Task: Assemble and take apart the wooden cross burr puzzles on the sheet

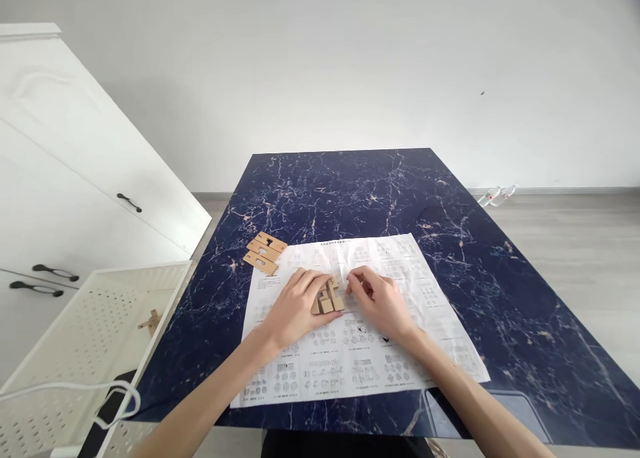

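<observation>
My left hand is closed around a cluster of notched wooden puzzle blocks, thumb along its near side and fingers over its far side. Just to the right, my right hand hovers with its fingers curled and pinched, apart from the blocks; whatever is between the fingertips, if anything, is hidden. Beneath both hands lies a creased white instruction sheet printed with small diagrams. Three flat wooden pieces with cut-out holes overlap at the sheet's far left corner.
The sheet lies on a dark blue marble-patterned table. At the left stands a white perforated basket with a wooden cross-shaped piece and a white cable. A white cabinet stands behind it. Clear bottles lie on the floor at right.
</observation>
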The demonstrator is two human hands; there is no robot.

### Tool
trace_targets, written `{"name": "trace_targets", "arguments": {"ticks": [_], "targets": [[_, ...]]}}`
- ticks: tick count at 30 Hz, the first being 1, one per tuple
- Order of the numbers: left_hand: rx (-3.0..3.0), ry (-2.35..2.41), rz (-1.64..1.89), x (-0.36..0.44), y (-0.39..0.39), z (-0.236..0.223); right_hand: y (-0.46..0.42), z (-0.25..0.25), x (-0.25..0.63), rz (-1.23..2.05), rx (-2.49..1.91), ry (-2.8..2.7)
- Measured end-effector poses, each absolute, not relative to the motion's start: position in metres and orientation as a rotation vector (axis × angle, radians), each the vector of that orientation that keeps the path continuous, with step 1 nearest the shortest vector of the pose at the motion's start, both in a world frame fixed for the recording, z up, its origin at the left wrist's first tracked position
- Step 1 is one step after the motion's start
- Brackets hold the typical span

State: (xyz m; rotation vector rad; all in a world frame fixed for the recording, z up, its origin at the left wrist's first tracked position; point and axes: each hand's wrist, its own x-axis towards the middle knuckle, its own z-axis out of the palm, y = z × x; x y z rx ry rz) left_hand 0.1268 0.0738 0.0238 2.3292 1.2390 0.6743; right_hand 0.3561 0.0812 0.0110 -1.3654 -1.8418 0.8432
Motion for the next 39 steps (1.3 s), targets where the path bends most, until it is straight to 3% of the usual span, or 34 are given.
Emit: {"name": "trace_targets", "arguments": {"ticks": [8, 17, 28, 39], "targets": [[2.235, 1.735, 0.707, 0.053, 0.025, 0.034, 0.077, 0.008, 0.357, 0.863, -1.336, -1.912], [2.182, 2.175, 0.859, 0.031, 0.039, 0.028, 0.076, 0.007, 0.357, 0.866, -1.321, -1.948], [2.163, 2.306, 0.792, 0.045, 0.036, 0.015, 0.077, 0.003, 0.358, 0.832, -1.31, -2.015], [1.862, 2.224, 0.973, 0.045, -0.04, 0.017, 0.023, 0.034, 0.403, 0.971, -1.285, -2.117]]}}
